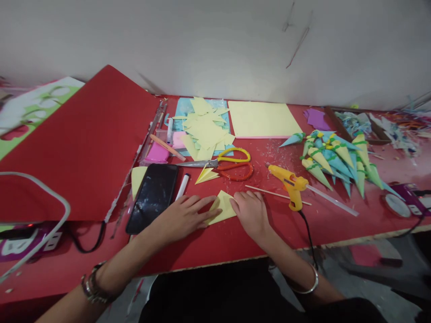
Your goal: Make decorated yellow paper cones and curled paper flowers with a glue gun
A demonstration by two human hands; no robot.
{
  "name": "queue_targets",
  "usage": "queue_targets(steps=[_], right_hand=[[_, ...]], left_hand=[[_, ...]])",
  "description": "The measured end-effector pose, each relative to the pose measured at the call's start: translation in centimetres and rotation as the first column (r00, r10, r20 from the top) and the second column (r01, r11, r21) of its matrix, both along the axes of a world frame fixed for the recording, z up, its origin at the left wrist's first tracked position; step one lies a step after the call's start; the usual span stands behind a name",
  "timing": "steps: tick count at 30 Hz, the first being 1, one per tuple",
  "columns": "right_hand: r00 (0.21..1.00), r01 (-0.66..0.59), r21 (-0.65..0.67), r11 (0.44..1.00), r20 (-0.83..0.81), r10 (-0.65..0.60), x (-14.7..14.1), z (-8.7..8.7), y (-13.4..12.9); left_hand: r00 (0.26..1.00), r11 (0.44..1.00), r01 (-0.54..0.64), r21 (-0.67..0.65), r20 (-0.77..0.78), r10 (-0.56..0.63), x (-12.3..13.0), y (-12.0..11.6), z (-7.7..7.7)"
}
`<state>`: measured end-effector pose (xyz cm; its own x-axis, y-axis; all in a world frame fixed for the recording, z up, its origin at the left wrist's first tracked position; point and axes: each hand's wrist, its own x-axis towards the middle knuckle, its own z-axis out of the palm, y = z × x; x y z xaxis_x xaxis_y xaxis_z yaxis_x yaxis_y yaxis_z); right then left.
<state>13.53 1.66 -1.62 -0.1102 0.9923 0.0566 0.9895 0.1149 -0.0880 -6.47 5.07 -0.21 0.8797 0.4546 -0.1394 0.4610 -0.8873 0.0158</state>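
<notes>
A small folded piece of yellow paper [222,210] lies flat on the red table near its front edge. My left hand [185,217] rests on the paper's left side, its fingers stretched out and a little apart. On the right side my right hand [251,213] has its fingers curled together at the paper's edge, thumb against it. Just beyond lie another folded yellow piece [206,175] and scissors [232,163] with yellow and red handles. A capped marker [182,186] and a black phone [153,195] are beside my left hand.
A yellow glue gun [291,184] and thin stick [272,194] lie right. Farther right are piled paper cones [336,157]. Yellow cut pieces [205,130] and a yellow stack [264,119] lie behind. A large red sheet [81,148] covers the left; the glue gun's cable crosses the front edge.
</notes>
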Motion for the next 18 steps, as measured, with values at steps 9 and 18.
queue_targets(steps=[9,18], right_hand=[[1.0,-0.02,0.008,1.0,-0.006,0.02,0.1,0.0,-0.2],[0.909,-0.366,0.321,0.874,-0.08,0.41,-0.2,-0.2,-2.9]], left_hand=[[0.992,0.967,0.123,-0.222,0.018,-0.122,0.2,2.9,0.9],[0.998,0.942,0.056,-0.331,0.043,-0.044,0.0,3.4,1.0]])
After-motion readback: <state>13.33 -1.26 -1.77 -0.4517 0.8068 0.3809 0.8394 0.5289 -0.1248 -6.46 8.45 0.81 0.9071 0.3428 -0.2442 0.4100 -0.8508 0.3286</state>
